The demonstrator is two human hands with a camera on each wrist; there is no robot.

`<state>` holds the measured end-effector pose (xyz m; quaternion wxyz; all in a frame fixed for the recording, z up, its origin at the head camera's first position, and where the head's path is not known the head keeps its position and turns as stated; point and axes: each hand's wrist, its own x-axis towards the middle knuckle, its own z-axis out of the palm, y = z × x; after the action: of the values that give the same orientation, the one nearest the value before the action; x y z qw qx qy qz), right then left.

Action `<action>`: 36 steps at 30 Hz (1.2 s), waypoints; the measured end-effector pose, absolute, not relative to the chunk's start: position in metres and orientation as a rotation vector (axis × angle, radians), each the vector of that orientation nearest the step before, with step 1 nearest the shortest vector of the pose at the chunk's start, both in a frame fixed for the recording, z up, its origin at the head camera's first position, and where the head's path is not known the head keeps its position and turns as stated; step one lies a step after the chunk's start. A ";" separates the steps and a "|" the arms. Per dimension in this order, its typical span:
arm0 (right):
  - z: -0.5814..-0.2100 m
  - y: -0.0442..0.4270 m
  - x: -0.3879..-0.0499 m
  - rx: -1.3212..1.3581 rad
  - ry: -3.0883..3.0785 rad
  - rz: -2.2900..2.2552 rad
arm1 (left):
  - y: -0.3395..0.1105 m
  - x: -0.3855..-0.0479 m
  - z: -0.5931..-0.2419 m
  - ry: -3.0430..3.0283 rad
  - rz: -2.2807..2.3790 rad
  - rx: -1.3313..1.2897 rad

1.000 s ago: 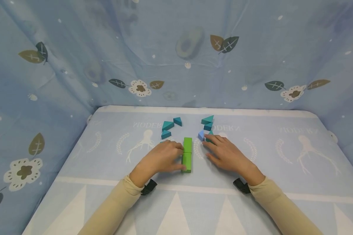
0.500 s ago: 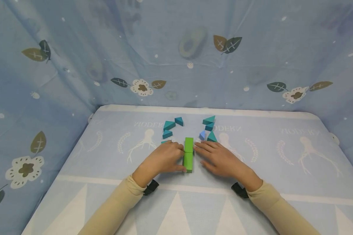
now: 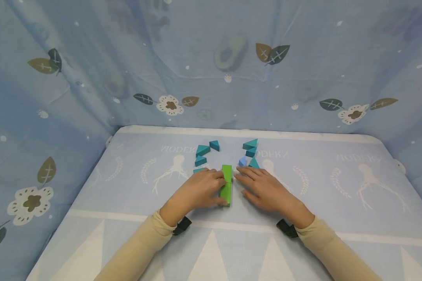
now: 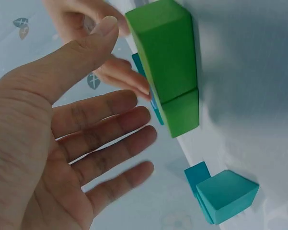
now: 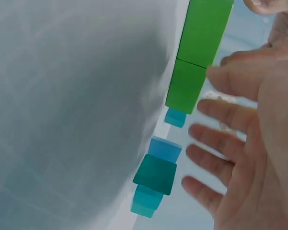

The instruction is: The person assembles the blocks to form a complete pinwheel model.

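Observation:
Two green blocks lie end to end on the table, the far block [image 3: 227, 171] touching the near block [image 3: 226, 194]. My left hand [image 3: 198, 189] hovers at their left side with relaxed fingers, its fingertips overlapping them in the head view. In the left wrist view, the fingers [image 4: 110, 143] are spread and hold nothing. To the right of the blocks is my right hand [image 3: 265, 190], fingers loosely extended and empty. Just beyond its fingertips sit a light blue block [image 3: 242, 161] and a teal triangular block [image 3: 254, 163].
Farther back on the right are a teal triangle [image 3: 250, 143] and a darker blue-teal block [image 3: 251, 152]. Several teal triangular blocks [image 3: 202, 150] lie at the back left, one partly hidden by my left hand. A patterned curtain [image 3: 211, 78] hangs behind the table [image 3: 320, 148].
My right hand has come left and nearer, off the teal triangle toward the green blocks, then drawn back slightly. My left hand has shifted a little right over the green blocks.

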<state>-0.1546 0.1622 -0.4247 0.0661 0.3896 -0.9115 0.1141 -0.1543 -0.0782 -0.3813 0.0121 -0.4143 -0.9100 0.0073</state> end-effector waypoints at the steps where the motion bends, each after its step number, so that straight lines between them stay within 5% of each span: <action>1: -0.425 0.163 -0.155 1.153 -2.749 0.347 | -0.077 -0.154 -0.381 -2.836 0.011 -1.300; 36: -0.423 0.162 -0.187 1.037 -2.823 0.392 | -0.074 -0.156 -0.392 -2.915 -0.075 -1.300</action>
<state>-0.1866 0.1618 -0.4234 0.0544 0.3415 -0.9294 0.1290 -0.1560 -0.0738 -0.3920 -0.0257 -0.4070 -0.9128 -0.0234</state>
